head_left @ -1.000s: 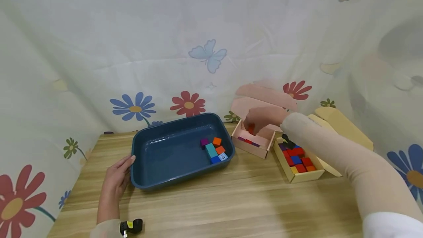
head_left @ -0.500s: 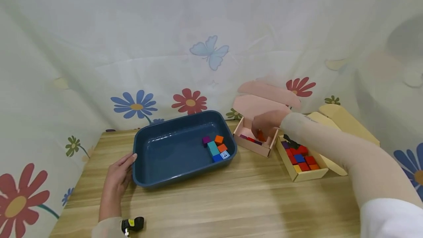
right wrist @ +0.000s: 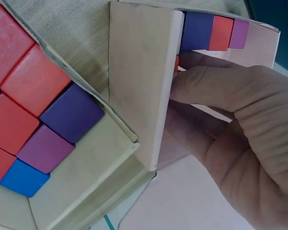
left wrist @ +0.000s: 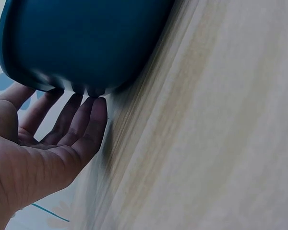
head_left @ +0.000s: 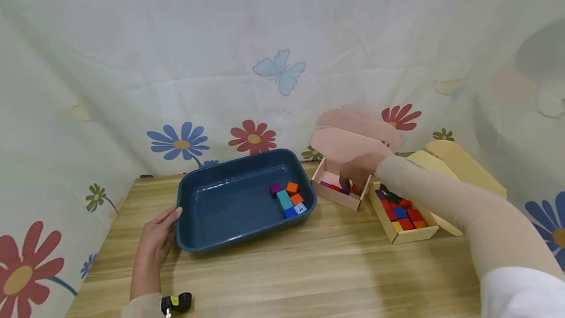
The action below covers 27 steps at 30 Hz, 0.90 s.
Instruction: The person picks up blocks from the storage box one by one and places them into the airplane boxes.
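Note:
My right hand [head_left: 359, 168] reaches down into the small pink box [head_left: 337, 198]. In the right wrist view its thumb and fingers pinch an orange-red block [right wrist: 176, 63] at the box's end wall; most of the block is hidden. Beside it, along the box's long wall, sit a dark blue block [right wrist: 198, 31], a red block [right wrist: 221, 33] and a purple block [right wrist: 238, 34]. My left hand [head_left: 155, 234] touches the left end of the blue tray [head_left: 225, 212]. Its fingertips lie against the tray's outer wall in the left wrist view.
Several coloured blocks [head_left: 284, 200] lie at the tray's right end. A yellow box [head_left: 412, 235] holding more blocks stands right of the pink one, its lid [head_left: 465, 168] up. Behind the wooden table [head_left: 309, 274] hangs a flowered curtain [head_left: 198, 38].
My right hand has lowered the orange-red block into the pink box and moved slightly right, to the box's right end. My left hand stays at the tray.

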### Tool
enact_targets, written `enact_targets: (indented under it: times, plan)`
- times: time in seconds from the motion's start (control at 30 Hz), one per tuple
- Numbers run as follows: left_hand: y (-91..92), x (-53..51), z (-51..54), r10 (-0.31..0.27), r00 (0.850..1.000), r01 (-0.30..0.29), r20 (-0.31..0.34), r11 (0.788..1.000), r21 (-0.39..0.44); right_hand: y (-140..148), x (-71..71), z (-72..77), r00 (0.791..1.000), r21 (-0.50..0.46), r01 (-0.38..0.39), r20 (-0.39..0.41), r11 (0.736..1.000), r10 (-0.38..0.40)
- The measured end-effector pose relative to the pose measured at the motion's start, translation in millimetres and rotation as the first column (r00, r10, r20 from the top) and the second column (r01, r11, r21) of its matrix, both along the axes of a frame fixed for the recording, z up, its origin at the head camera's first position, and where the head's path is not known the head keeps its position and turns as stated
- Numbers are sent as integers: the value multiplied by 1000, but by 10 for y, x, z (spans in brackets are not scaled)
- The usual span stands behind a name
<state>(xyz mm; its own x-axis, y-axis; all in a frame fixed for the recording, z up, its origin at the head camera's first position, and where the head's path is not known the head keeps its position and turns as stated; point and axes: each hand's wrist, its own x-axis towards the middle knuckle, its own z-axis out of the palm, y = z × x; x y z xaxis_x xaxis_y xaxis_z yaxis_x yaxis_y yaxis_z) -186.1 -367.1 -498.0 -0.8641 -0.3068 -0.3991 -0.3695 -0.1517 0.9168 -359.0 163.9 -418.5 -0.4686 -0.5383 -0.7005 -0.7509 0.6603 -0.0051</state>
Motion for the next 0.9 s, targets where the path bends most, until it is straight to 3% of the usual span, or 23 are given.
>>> enact_targets:
  times: [0.17,0.3,0.4,0.47,0.57,0.6,0.67,0.83,0.87,0.9]
  plan:
    - [2,0,21,-4,1000,4,-3,1000,-3,27,-2,-6,1000,-18,12,-8,1000,-12]
    - [-3,-4,6,-8,1000,8,3,1000,-14,52,17,3,997,-58,79,11,995,-78]
    - [-7,-6,-19,-5,1000,5,8,1000,-8,80,61,103,996,-153,84,-13,985,-87]
    - [-5,-2,-45,-13,1000,13,2,1000,4,104,109,212,995,-281,65,-60,958,-85]
    - [-3,1,-60,-7,1000,7,-12,1000,30,118,179,370,979,-472,-10,-183,882,-87]
    - [-4,1,-57,-3,1000,3,-14,1000,30,118,200,409,970,-511,-47,-230,858,-84]
    - [-8,-2,-48,0,1000,1,-20,1000,20,114,245,464,940,-532,-113,-330,839,-82]
    - [-14,-24,-22,0,1000,0,2,1000,0,81,333,491,835,-392,-298,-549,870,39]
    - [-14,-31,-20,4,1000,-4,8,1000,1,65,345,490,806,-354,-342,-586,871,78]
    - [-14,-36,-17,8,1000,-9,15,1000,1,45,361,498,762,-286,-399,-632,871,142]
